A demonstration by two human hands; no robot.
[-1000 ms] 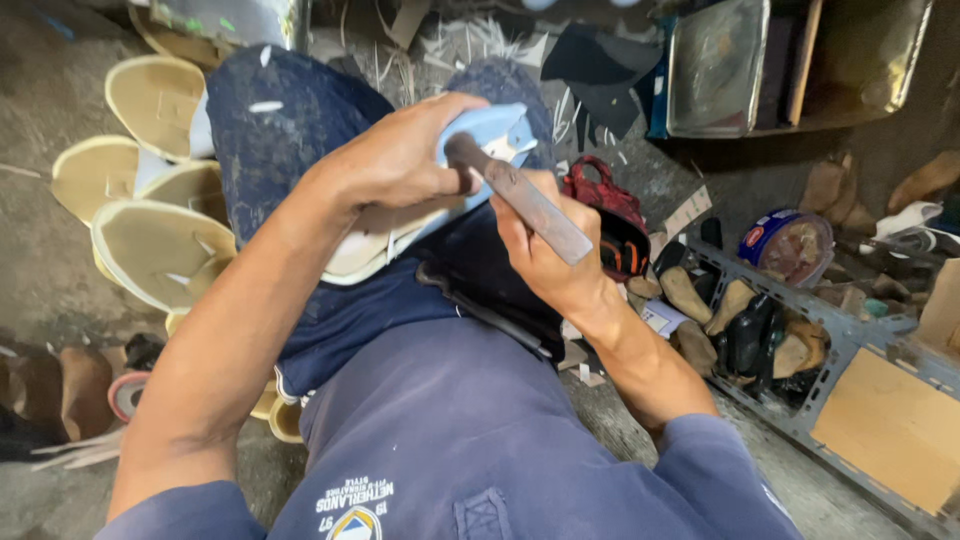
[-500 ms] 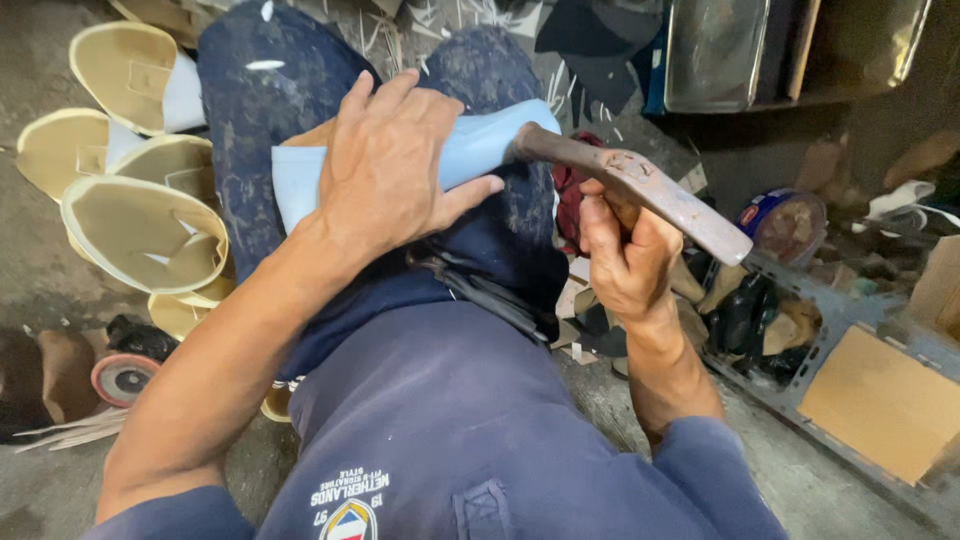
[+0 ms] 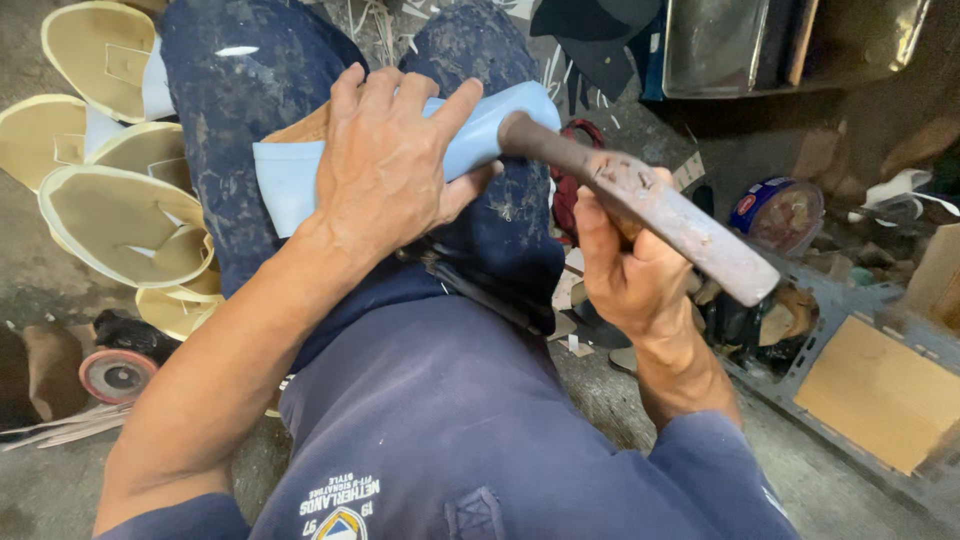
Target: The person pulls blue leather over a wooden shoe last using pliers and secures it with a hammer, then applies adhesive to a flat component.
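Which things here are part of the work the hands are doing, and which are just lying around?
In use:
- left hand, pressing down on the light blue shoe piece on the lap
- right hand, gripping the hammer, whose head end meets the blue piece

Lying about:
- pale soles stacked on the floor
- tape roll
- round tin
- cardboard sheet

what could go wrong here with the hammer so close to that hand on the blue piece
The left hand presses the light blue shoe piece on the knee, its thumb right beside the head of the worn brown hammer; a slightly off blow could hit it. The right hand grips mid-handle, which may reduce control. The piece rests on the leg, so misses could land there.
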